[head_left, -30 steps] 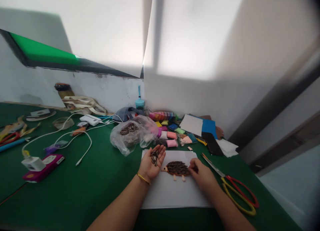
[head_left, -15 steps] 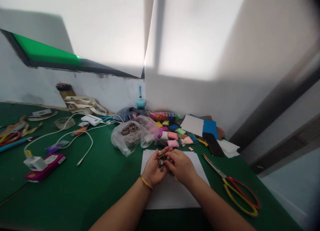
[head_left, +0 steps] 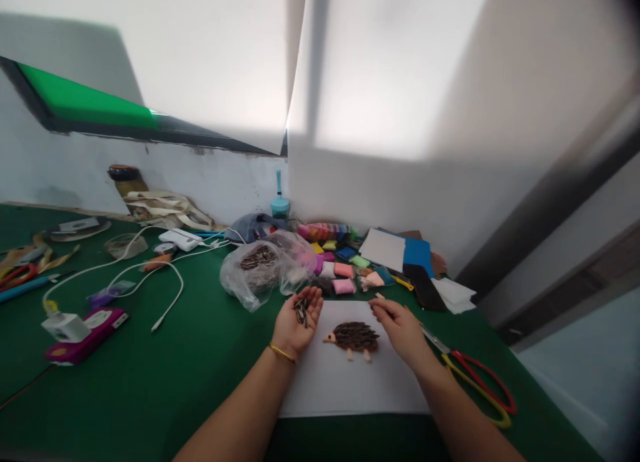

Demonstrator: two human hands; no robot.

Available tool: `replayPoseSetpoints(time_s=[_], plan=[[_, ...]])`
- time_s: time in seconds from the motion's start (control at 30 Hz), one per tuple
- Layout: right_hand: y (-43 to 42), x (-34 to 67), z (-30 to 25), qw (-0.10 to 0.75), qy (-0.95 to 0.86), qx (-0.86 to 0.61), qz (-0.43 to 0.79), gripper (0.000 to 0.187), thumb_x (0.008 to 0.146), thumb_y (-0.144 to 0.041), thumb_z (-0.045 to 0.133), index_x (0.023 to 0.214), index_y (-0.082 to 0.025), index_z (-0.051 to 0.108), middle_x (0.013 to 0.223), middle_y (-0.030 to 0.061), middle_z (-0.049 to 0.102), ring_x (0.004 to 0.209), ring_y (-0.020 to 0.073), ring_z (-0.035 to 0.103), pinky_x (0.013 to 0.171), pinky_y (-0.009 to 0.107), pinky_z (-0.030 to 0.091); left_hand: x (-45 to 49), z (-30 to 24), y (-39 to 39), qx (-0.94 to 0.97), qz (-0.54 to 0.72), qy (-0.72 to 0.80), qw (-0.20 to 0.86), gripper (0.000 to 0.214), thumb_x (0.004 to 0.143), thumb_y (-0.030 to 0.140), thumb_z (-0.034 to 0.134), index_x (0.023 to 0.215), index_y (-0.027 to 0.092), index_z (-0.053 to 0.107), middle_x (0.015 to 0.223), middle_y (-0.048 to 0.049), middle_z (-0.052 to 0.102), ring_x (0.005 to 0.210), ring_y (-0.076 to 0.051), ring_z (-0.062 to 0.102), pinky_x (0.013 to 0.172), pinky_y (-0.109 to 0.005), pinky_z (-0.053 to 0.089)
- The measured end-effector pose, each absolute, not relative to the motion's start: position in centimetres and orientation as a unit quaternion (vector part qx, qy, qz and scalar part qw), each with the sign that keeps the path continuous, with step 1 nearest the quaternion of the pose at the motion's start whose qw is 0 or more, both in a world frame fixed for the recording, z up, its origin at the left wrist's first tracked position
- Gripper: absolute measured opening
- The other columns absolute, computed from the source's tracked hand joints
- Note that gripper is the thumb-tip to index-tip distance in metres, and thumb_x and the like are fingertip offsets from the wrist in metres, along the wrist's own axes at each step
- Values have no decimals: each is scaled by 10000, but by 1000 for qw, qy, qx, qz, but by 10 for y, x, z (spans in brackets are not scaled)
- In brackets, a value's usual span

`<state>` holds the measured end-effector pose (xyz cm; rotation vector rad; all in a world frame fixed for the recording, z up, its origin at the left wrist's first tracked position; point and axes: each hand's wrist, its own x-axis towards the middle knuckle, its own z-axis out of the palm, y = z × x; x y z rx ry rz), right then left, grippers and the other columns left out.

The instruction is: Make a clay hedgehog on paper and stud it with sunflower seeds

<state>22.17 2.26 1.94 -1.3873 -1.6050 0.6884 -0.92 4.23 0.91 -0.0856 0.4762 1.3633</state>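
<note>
My left hand [head_left: 296, 327] is palm up and cupped, holding a small heap of striped sunflower seeds [head_left: 302, 312]. To the right, my right hand [head_left: 401, 330] hovers over the paper's right side with thumb and fingers pinched together; whatever lies between the fingertips is too small to make out. Between both hands, a hedgehog figure [head_left: 356, 337] lies on white paper [head_left: 345, 392]. Its back is covered with dark seeds, and its snout and two feet are light peach. Behind my left hand, a clear plastic bag [head_left: 235, 275] holds more sunflower seeds.
Colourful clay packets [head_left: 344, 270] lie beyond the paper. Large scissors [head_left: 467, 362] with red and yellow handles rest at the right, partly behind my right forearm. White cables [head_left: 175, 295], a charger [head_left: 65, 327] and a magenta power bank [head_left: 107, 325] occupy the green table's left side.
My right hand has drawn away from the seeds in my left palm and moved right. My left hand has shifted left, so the hedgehog figure on the paper now shows.
</note>
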Motion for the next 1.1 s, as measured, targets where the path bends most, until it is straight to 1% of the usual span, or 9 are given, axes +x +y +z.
replayPoseSetpoints(time_s=[0.13, 0.2, 0.27, 0.33, 0.4, 0.5, 0.63, 0.83, 1.1], plan=[[12, 255, -1, 388, -636, -590, 312, 321, 738, -418, 549, 950, -222, 691, 968, 68, 685, 837, 220, 635, 771, 340, 497, -18, 6, 51, -54, 641, 243, 726, 196, 863, 161, 403, 813, 108, 584, 865, -116, 651, 869, -215, 654, 711, -349, 558], [5, 260, -9, 378, -633, -589, 330, 321, 714, -396, 573, 958, -221, 683, 985, 65, 683, 887, 223, 630, 800, 336, 494, -17, 6, 50, -55, 629, 261, 731, 184, 872, 183, 407, 810, 119, 568, 789, -90, 632, 760, -182, 660, 579, -276, 552], [0, 261, -13, 371, -633, -587, 341, 317, 713, -376, 571, 962, -202, 659, 930, 60, 684, 854, 212, 633, 777, 323, 498, -15, 6, 47, -52, 616, 279, 735, 164, 878, 217, 428, 799, 137, 548, 674, -37, 578, 570, -121, 613, 392, -170, 445], [-3, 258, -13, 358, -644, -589, 333, 273, 727, -366, 550, 915, -191, 642, 835, 44, 677, 786, 200, 629, 733, 312, 497, -13, 7, 44, -35, 614, 282, 736, 170, 885, 256, 443, 775, 151, 521, 578, 23, 482, 394, -58, 470, 292, -118, 272], [-4, 256, -11, 338, -661, -595, 309, 225, 735, -359, 531, 838, -193, 644, 790, 34, 670, 764, 202, 620, 724, 314, 487, -11, 8, 41, -4, 617, 279, 736, 201, 892, 296, 448, 751, 160, 493, 537, 62, 390, 327, -26, 333, 280, -115, 171], [-5, 255, -9, 323, -671, -607, 278, 221, 733, -348, 519, 814, -200, 662, 833, 46, 677, 800, 216, 617, 751, 328, 475, -9, 10, 39, 44, 624, 300, 720, 236, 874, 358, 488, 735, 168, 470, 519, 86, 308, 320, -16, 261, 292, -119, 122], [-6, 254, -10, 319, -676, -608, 268, 216, 731, -318, 507, 842, -208, 656, 858, 40, 677, 809, 209, 619, 758, 318, 470, -7, 10, 39, 84, 638, 334, 688, 264, 834, 404, 545, 738, 169, 469, 511, 94, 284, 326, -12, 239, 299, -119, 110], [-7, 251, -8, 291, -684, -609, 275, 179, 736, -289, 477, 790, -206, 626, 765, 15, 662, 737, 190, 608, 690, 291, 452, -7, 9, 39, 87, 631, 339, 692, 202, 858, 327, 516, 745, 166, 471, 515, 88, 304, 329, -11, 245, 305, -124, 118], [-7, 247, -7, 281, -696, -615, 241, 179, 727, -290, 471, 748, -214, 631, 738, 11, 655, 696, 181, 594, 651, 276, 437, -5, 8, 39, 102, 629, 346, 689, 216, 831, 343, 556, 740, 169, 468, 518, 91, 304, 331, -11, 254, 309, -122, 124]])
